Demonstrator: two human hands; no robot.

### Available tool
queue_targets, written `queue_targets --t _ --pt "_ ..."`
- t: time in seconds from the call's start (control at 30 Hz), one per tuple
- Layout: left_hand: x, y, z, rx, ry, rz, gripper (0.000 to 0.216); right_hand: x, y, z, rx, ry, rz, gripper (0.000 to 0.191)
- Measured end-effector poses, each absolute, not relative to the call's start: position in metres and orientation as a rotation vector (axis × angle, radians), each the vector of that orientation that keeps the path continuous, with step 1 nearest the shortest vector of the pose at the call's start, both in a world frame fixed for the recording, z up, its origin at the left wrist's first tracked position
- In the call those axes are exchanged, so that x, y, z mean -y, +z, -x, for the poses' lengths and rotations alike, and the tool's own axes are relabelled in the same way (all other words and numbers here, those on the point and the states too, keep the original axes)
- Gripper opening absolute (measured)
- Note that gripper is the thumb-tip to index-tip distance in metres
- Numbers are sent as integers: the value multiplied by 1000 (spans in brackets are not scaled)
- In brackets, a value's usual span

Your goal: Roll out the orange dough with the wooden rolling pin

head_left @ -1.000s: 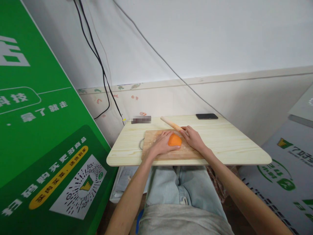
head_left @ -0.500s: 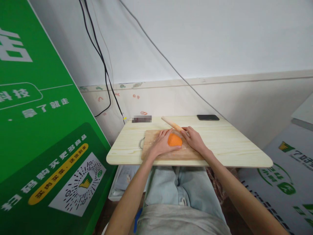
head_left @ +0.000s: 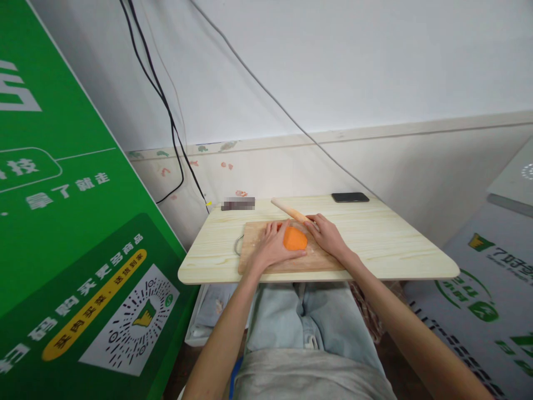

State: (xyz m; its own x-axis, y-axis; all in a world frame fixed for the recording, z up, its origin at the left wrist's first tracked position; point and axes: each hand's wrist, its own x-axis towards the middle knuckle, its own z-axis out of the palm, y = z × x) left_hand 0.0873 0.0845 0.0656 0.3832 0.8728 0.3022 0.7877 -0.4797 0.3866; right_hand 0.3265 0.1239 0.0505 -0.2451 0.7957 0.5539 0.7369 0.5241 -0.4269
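A smooth orange lump (head_left: pixel 295 239), which looks like dough, sits on a wooden cutting board (head_left: pixel 316 264). My left hand (head_left: pixel 275 244) curves round its left side, thumb along the near edge and fingers at the far side. Just to the right, my right hand (head_left: pixel 325 233) grips one end of a light wooden rolling pin (head_left: pixel 291 211). The pin slants up and away to the left, its far end beyond the board. Part of the pin is hidden inside my right hand.
The board lies on a pale wooden table (head_left: pixel 387 244) against the wall. A black phone (head_left: pixel 350 197) rests at the back right, and a blurred dark object (head_left: pixel 238 204) at the back left. Cables (head_left: pixel 170 111) hang on the left beside a green panel (head_left: pixel 83 183).
The view has shifted slightly. Both hands keep nearly the same places, left on the orange dough and right on the rolling pin.
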Motion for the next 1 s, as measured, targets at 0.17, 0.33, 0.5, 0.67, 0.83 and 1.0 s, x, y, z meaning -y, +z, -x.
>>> queue_targets --t 0.17,0.33,0.5,0.67,0.83,1.0 --pt "-82 67 -89 -1516 684 -2482 105 -124 51 -326 2021 98 1261 39" --pt "-80 68 -90 -1523 676 -2513 88 -124 52 -325 2040 94 1257 39" --pt "-82 69 -88 -1490 672 -2523 77 -124 52 -326 2042 79 1263 39" --pt "-85 68 -87 -1463 699 -2504 89 -124 51 -326 2045 76 1263 39" --pt "-84 66 -87 -1414 696 -2504 103 -125 50 -326 2048 78 1263 39" --pt "-85 66 -87 -1336 613 -2484 100 -123 52 -326 2042 93 1249 39"
